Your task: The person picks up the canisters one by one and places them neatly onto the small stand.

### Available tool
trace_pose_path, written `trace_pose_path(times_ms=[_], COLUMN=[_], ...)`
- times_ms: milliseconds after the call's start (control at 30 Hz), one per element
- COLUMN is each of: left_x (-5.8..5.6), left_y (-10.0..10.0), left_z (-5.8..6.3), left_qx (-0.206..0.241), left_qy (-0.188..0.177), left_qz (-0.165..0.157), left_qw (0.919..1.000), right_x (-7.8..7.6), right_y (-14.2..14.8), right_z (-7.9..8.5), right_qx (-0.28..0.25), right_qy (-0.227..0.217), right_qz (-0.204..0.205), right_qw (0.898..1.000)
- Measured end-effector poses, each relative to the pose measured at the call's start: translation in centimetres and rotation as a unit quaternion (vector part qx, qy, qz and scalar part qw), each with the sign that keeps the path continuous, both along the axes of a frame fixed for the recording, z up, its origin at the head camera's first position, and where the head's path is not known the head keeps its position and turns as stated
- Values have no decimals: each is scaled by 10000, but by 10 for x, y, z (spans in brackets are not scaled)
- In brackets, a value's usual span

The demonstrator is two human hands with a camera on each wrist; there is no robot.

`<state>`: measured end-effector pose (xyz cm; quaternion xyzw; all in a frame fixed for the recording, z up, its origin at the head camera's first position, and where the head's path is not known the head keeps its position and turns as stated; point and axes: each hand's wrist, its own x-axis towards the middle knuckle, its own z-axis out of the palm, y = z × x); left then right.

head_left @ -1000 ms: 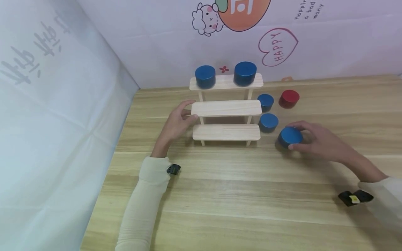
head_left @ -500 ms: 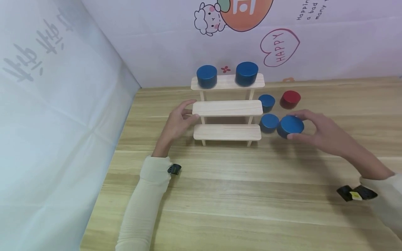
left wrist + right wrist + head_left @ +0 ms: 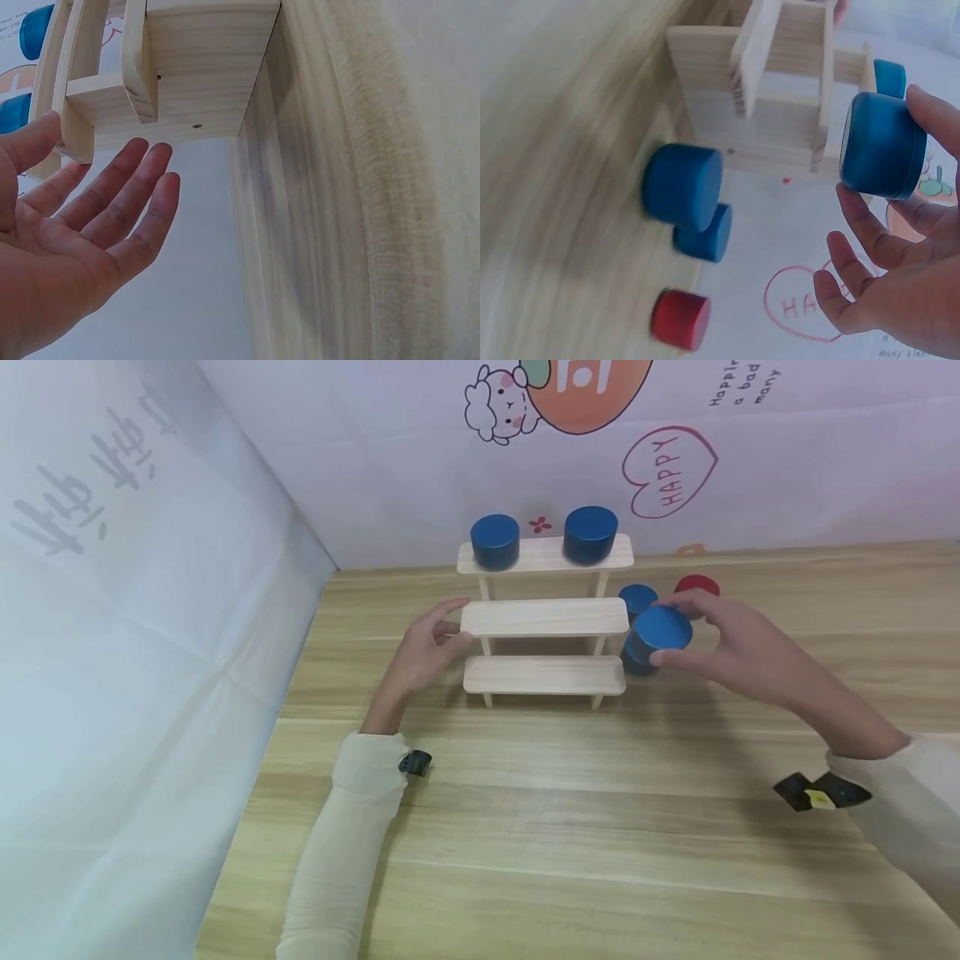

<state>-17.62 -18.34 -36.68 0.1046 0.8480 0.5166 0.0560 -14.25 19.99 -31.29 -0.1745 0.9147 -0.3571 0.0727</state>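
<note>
A three-tier pale wooden shelf (image 3: 544, 617) stands near the back wall. At its left end my left hand (image 3: 423, 652) holds the middle tier's end between thumb and index finger; in the left wrist view the other fingers spread loosely beside it. My right hand (image 3: 742, 652) pinches a blue round tin (image 3: 877, 150), raised off the table, with a thin seam near one end. From above, it overlaps one of two blue tins (image 3: 681, 187) standing on the table right of the shelf. Two more blue tins (image 3: 495, 542) sit on the top tier.
Partly behind my right hand in the head view stands a red round tin (image 3: 681, 320) on the wood-grain table (image 3: 525, 843). A printed white cloth (image 3: 375, 468) rises behind the shelf, and another pale cloth (image 3: 150, 693) borders the left side.
My right hand has lifted the blue tin off the table and carried it left and farther back, towards the shelf. My left hand has stayed at the shelf's end.
</note>
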Motion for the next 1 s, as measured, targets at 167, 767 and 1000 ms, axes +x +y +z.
trace_pose_path(times_ms=[167, 767, 1000], left_x=[0, -3, -5], left_y=[0, -3, -5], left_z=[0, 4, 2], left_qx=[-65, -425, -382], left_qy=[-17, 19, 172], left_qz=[4, 59, -2], left_qw=[10000, 9991, 9991], right_x=[-3, -21, -29], right_y=[-15, -80, -102], right_z=[6, 9, 10], right_qx=[-3, -262, -170], right_qy=[-62, 444, 358], right_qz=[94, 431, 407], right_qw=[9999, 9977, 9984])
